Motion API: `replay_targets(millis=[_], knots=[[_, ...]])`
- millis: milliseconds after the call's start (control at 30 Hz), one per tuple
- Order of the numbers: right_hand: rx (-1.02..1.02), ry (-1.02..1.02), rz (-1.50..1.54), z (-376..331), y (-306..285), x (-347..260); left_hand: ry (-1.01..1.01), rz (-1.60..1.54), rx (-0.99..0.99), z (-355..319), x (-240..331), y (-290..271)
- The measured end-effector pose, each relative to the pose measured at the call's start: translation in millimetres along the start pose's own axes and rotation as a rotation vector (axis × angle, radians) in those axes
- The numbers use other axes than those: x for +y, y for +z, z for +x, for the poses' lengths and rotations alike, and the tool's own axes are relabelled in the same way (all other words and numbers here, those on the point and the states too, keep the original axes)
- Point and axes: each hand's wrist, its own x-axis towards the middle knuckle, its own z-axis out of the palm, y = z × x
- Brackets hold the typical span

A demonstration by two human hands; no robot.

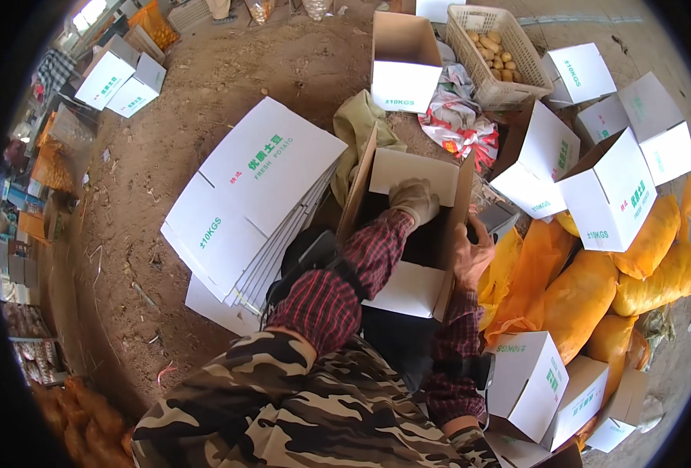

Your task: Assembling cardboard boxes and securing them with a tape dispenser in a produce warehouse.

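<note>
A cardboard carton, brown outside and white on its flaps, stands open in front of me. My left hand, in a pale work glove, reaches inside it against the far white flap. Its fingers are curled, and the glove hides whatever may be in them. Bare, my right hand grips the carton's right side wall with bent fingers. The near white flap lies folded inward. To the left of the carton leans a stack of flat white cartons with green and red print.
Finished white boxes crowd the right side beside filled orange mesh sacks. More boxes stand near my right elbow. Ahead are another open carton, a plastic crate of potatoes and crumpled bags. Bare earth lies to the left.
</note>
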Motion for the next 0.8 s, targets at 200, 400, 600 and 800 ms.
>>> replay_targets(millis=[200, 400, 600, 800], knots=[[-0.038, -0.225, -0.460, -31.3, 47.7, -1.2, 0.372, -0.130, 0.170, -135.3, 23.6, -114.2], [-0.021, -0.492, -0.600, -65.5, 82.9, 23.3, 0.413, -0.267, 0.401, -110.8, -87.6, -154.4], [0.004, -0.349, -0.105, -47.3, 59.3, 37.2, 0.525, -0.276, 0.424, -2.1, -90.8, -55.1], [-0.028, -0.244, 0.066, -32.1, 36.6, 21.2, 0.437, 0.187, -0.079, 25.2, -73.4, -22.0]])
